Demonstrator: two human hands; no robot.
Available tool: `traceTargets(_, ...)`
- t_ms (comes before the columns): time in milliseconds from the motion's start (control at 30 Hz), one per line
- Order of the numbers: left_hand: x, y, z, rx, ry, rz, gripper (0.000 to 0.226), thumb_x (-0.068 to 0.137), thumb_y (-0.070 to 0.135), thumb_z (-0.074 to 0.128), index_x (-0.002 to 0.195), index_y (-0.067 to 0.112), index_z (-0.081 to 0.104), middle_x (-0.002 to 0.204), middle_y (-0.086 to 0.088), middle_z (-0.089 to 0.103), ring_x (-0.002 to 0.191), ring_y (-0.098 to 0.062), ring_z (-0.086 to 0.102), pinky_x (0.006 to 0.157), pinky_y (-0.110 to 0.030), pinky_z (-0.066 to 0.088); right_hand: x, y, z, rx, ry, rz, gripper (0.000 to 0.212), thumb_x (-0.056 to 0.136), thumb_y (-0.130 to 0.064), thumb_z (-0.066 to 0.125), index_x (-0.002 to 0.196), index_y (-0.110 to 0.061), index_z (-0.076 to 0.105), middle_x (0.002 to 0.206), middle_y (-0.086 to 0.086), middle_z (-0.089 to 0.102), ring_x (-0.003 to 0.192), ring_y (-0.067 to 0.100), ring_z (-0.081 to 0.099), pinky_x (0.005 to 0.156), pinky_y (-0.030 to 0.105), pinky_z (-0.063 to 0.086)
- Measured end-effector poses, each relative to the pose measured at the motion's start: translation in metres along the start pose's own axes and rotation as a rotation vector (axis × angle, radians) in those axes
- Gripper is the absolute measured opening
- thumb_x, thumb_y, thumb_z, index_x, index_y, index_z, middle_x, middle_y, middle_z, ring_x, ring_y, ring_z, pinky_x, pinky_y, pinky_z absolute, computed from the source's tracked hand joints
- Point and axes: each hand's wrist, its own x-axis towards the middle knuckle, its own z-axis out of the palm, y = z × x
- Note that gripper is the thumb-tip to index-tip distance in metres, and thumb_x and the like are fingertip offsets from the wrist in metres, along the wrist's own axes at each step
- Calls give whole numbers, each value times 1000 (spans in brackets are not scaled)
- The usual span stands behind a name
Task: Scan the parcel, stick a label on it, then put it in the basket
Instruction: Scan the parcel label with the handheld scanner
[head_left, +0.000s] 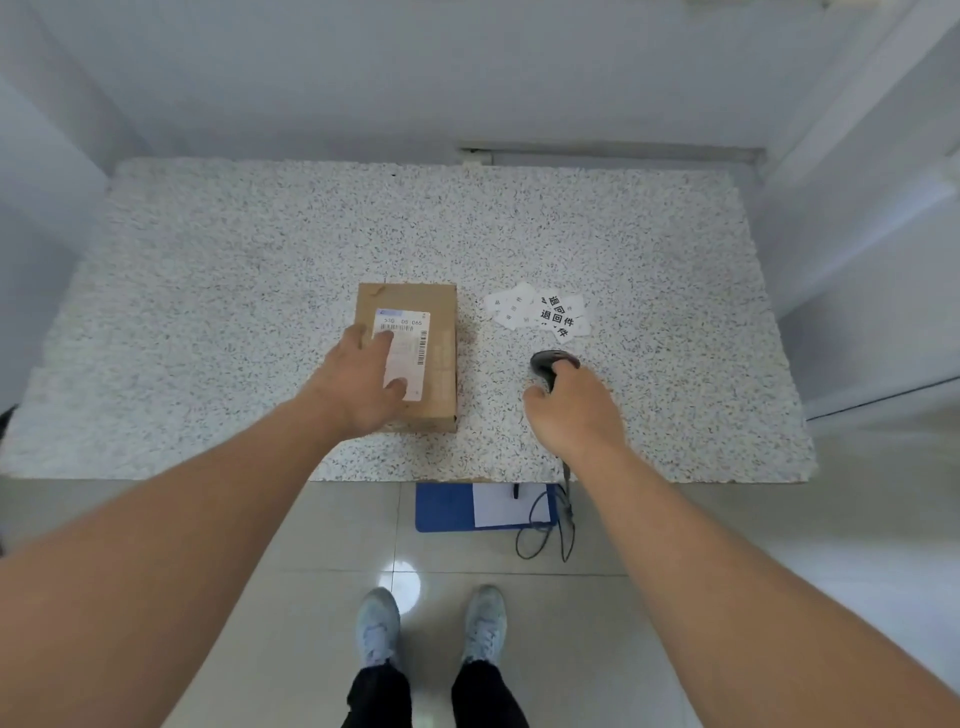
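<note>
Speckled bench (208, 312): left hand (358, 384), arm extended, rests flat and open on parcel (441, 358); right hand (571, 410) grips scanner (545, 364).

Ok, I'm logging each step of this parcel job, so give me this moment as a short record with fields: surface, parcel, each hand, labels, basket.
surface: speckled table
parcel: brown cardboard box, lying flat, shipping slip facing up
left hand: left hand resting on the parcel's top, fingers spread over the slip
right hand: right hand closed around the black scanner, to the right of the parcel
labels: loose pile of white stickers behind the scanner, untouched
basket: not in view
</note>
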Motion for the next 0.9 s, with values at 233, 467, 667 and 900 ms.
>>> traceTargets(233,25,-29,25,-114,-3,-57,78,102,45,54,162,26,8,167,-17,-2,144,-54,33,115,-63,36,17,24,36,42,-6,141,55,102,-38,50,147,-8,40,136,17,51,118,35,55,92,47,50)
traceTargets(467,30,-47,41,-307,-20,-73,86,99,56,56,163,44,0,167,-13,10,141,-44,42,113,-52,40,25,35,64,172,24,235,56,100,-31,58,146,-6,38,131,16,56,110,33,60,84,45,53)
traceTargets(667,26,-59,49,-765,-118,-30,95,95,42,70,153,67,-1,145,18,43,121,-19,60,86,-43,61,44,36,73,294,86,309,46,98,-33,62,133,-7,48,120,15,60,102,33,65,80,48,59)
traceTargets(900,27,-61,59,-1079,-102,-27,103,92,9,77,156,63,15,141,21,50,123,-22,63,90,-49,63,51,32,85,420,3,329,30,96,-27,67,117,-7,61,104,14,67,74,18,63,48,26,39)
